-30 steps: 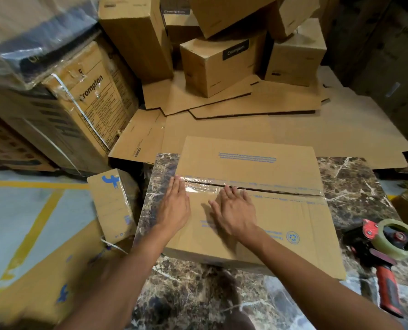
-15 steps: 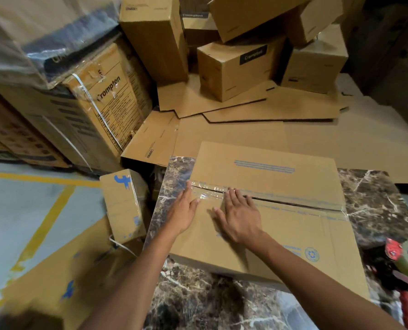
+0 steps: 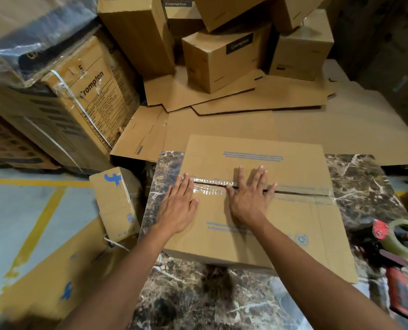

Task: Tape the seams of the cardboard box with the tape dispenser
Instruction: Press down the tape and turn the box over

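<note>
A flat brown cardboard box [image 3: 293,229] with blue print lies on a dark marble table [image 3: 186,301]. Clear tape [image 3: 210,186] runs along its middle seam from the left edge to the right edge. My left hand [image 3: 178,206] lies flat with straight fingers on the tape at the seam's left end. My right hand [image 3: 249,194] presses flat across the seam a little to the right, fingers spread. A red-handled tape dispenser [image 3: 395,253] with a roll of clear tape lies on the table to the right of the box, untouched.
Several closed cardboard boxes [image 3: 222,58] and flattened sheets [image 3: 257,98] are piled behind the table. Strapped cartons [image 3: 84,96] stand at the left. A small box with a blue mark [image 3: 115,203] leans beside the table's left edge, above a grey floor with yellow lines [image 3: 36,222].
My right hand has slid further right and up, onto the seam, with fingers spread wider. My left hand stays at the seam's left end. The camera has shifted, and the dispenser shows more fully.
</note>
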Tool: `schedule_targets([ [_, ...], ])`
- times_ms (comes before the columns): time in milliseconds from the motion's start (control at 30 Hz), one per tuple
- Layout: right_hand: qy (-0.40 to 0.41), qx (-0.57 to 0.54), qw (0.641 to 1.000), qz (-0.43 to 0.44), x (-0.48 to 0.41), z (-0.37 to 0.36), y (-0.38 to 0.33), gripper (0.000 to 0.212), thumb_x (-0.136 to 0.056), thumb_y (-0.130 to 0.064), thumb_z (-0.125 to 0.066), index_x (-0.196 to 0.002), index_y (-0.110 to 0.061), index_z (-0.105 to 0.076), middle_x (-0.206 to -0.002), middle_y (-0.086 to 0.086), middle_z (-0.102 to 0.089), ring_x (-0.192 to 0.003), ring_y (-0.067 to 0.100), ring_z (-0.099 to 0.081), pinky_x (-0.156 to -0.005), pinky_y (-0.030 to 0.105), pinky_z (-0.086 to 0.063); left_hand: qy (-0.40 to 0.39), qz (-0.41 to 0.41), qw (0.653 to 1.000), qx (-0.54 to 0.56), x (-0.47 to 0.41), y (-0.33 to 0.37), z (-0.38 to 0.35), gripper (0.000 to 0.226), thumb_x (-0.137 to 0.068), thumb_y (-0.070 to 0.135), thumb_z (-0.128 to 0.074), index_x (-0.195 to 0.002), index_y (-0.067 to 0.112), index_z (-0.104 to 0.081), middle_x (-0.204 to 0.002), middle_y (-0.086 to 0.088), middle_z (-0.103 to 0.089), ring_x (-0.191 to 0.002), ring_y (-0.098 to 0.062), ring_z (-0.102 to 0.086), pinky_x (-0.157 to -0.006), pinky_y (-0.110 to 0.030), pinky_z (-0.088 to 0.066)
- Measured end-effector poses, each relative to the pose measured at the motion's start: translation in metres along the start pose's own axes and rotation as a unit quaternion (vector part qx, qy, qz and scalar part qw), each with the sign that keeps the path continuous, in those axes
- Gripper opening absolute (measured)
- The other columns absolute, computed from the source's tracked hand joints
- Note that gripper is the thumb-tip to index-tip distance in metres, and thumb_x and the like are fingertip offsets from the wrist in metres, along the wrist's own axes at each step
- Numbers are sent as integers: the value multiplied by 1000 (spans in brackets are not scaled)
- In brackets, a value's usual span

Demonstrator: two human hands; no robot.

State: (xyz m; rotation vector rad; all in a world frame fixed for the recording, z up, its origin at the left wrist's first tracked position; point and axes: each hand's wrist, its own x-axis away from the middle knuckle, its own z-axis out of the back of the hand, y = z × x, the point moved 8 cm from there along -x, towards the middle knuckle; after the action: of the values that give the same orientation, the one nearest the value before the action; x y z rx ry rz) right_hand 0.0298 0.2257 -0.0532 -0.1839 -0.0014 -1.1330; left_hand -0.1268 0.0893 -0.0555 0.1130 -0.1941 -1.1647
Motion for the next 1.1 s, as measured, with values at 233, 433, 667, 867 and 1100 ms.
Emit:
schedule_targets([
  [233,20,-21,998,50,2,13,-20,72,-99,-32,-35,-156,-27,8,-161,22,15,-150,38,12,-117,62,3,1,-6,999,31,-3,-5,-5,68,-96,59,-7,-155,27,6,-162,4,16,-147,-13,23,-122,-44,-10],
  [433,5,-27,999,-41,2,14,56,66,-100,-44,-26,-156,-31,7,-161,25,10,-150,39,11,-115,65,4,-1,-4,1000,31,-2,-4,-5,76,-89,66,5,-155,28,6,-162,5,16,-146,-11,25,-123,-44,-6],
  [667,-2,-74,982,-173,12,27,134,110,-71,-94,-22,-155,-29,5,-160,27,12,-148,41,15,-110,69,6,-6,27,999,-19,1,5,-2,73,-93,63,-2,-153,24,9,-160,0,19,-146,-19,23,-121,-46,5],
  [867,1,-104,962,-253,16,35,181,109,-69,-94,-31,-155,-33,-6,-160,28,0,-146,48,-6,-113,66,-10,-2,29,1000,-4,-1,6,-2,72,-97,60,-11,-154,19,6,-162,-1,16,-147,-18,20,-122,-44,0],
  [1100,37,-111,962,-247,9,42,204,46,-96,-60,-31,-133,-33,-34,-130,24,-44,-117,45,-48,-95,62,-42,-9,27,999,36,-1,8,0,73,-97,57,-13,-155,16,3,-163,-1,14,-147,-18,21,-122,-46,-7],
])
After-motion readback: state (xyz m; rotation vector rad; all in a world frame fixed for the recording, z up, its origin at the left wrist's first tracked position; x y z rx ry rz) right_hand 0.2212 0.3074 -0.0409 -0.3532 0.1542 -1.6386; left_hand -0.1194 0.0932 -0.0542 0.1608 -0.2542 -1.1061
